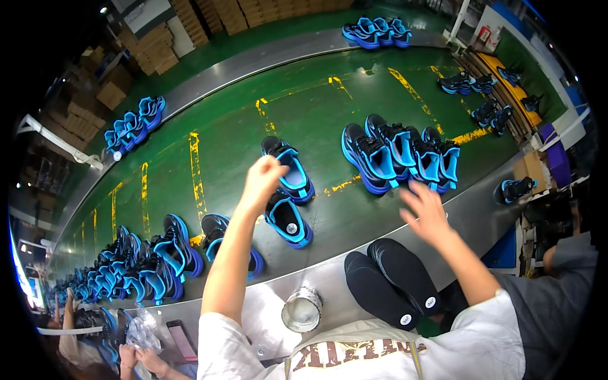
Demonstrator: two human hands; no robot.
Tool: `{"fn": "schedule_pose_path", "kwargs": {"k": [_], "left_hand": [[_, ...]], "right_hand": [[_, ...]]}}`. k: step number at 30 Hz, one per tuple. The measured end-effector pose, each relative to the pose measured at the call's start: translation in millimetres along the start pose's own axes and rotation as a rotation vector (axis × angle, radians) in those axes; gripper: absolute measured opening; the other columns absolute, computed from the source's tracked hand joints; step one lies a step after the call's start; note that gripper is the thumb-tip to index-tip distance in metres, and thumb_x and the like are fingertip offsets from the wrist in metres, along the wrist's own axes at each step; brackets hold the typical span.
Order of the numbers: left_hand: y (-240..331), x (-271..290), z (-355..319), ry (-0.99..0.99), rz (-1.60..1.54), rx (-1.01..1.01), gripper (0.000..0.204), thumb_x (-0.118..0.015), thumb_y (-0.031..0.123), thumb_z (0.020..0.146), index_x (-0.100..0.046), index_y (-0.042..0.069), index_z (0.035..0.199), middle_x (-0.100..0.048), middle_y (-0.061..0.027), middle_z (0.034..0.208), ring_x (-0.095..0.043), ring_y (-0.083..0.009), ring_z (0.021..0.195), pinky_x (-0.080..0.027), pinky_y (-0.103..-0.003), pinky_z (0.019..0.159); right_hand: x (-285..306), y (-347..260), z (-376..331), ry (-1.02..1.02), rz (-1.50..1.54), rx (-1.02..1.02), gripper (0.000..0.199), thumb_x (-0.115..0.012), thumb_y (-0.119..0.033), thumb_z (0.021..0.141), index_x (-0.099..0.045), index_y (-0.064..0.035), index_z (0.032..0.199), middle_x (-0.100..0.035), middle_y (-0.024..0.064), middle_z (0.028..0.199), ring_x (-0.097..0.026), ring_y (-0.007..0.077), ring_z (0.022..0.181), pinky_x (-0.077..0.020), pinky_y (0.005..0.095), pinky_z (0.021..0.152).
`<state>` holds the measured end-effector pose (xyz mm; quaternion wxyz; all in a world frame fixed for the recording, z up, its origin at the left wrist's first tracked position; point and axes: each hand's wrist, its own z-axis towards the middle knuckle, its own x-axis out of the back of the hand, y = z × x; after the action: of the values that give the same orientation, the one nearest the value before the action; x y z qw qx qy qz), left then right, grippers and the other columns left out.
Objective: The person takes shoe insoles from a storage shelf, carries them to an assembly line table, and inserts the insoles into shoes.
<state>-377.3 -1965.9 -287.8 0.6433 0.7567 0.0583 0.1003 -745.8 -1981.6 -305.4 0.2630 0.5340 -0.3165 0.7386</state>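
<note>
A: Where is the left hand (265, 179)?

B: Raised over the green belt (253, 136), fingers curled in toward the palm. It sits right at the heel of a black-and-blue shoe (289, 168) lying toes-away on the belt. I cannot tell whether the fingers pinch the shoe or only touch it.

A: And the shoe just below it?

B: A second shoe (288, 218) lies just nearer the person, partly behind the left forearm, its round insole label facing up. The 2 shoes nearly touch end to end.

A: The right hand (425, 212)?

B: Fingers spread, holding nothing. It hovers just beside a cluster of 4 shoes (400, 155) packed side by side on the belt, close to their near ends but not clearly touching.

A: What lies nearest the person?

B: 2 black insoles (394, 282) rest side by side on the steel rim (481, 212) of the belt, under the right forearm, each with a small white round label. To their left stands a tape roll (302, 309), also on the steel.

A: Anything else on the belt?

B: A long row of shoes (136, 263) at the left, a group of 3 (134, 125) farther out, and another group (376, 30) at the far edge. A phone (182, 340) lies at lower left, near another person's hands (136, 361) holding clear plastic.
</note>
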Motion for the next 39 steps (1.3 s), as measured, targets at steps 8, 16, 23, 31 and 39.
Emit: {"fn": "schedule_pose_path", "kwargs": {"k": [8,16,23,31,39], "left_hand": [[-52.2,-58.9,23.9,-0.225,1.515,-0.096,0.019,-0.053,0.017,0.072,-0.066,0.003,0.075,-0.065,-0.0146,0.078,-0.064,-0.0277,0.073,-0.051,-0.036,0.063],[-55.9,-134.5,-46.4,-0.070,0.791,-0.333,0.029,-0.056,0.030,0.076,-0.057,0.003,0.086,-0.060,-0.0191,0.071,-0.060,-0.0336,0.068,-0.047,-0.042,0.059],[-67.5,-92.7,-19.9,0.268,0.886,-0.407,0.057,-0.057,0.036,0.079,-0.038,0.003,0.121,-0.052,-0.0207,0.084,-0.055,-0.0374,0.077,-0.045,-0.043,0.068],[-83.9,-76.4,25.5,0.122,0.398,0.052,0.050,-0.041,0.044,0.087,-0.059,-0.002,0.085,-0.059,-0.0130,0.072,-0.056,-0.0206,0.071,-0.043,-0.033,0.065],[-98.5,-82.9,18.4,-0.032,0.116,0.055,0.049,-0.047,0.042,0.087,-0.060,-0.005,0.089,-0.058,-0.0045,0.076,-0.049,-0.0102,0.072,-0.041,-0.026,0.066]], "right_hand": [[49.7,-90.0,-162.6,-0.269,0.240,-0.379,0.056,-0.069,-0.026,0.069,-0.050,-0.0068,0.118,-0.045,0.0272,0.114,-0.052,0.0401,0.096,-0.0453,0.0409,0.080],[70.9,-67.9,-145.4,-0.128,0.400,-0.546,0.044,-0.058,-0.016,0.080,-0.046,0.0020,0.119,-0.037,0.0334,0.123,-0.043,0.0442,0.110,-0.0399,0.0391,0.089],[65.1,-42.7,-2.8,0.094,0.660,-0.256,0.022,-0.052,-0.011,0.084,-0.058,0.0053,0.098,-0.059,0.0157,0.099,-0.057,0.0249,0.086,-0.0440,0.0304,0.075],[9.4,-42.9,87.3,-0.697,0.984,-0.609,0.015,-0.066,-0.014,0.071,-0.066,0.0011,0.069,-0.059,0.0036,0.060,-0.050,0.0091,0.050,-0.0394,0.0246,0.047],[-113.7,-64.0,79.4,-0.417,0.016,0.090,0.024,-0.054,-0.019,0.076,-0.060,0.0028,0.085,-0.047,0.0255,0.101,-0.053,0.0383,0.084,-0.0471,0.0412,0.072]]}}
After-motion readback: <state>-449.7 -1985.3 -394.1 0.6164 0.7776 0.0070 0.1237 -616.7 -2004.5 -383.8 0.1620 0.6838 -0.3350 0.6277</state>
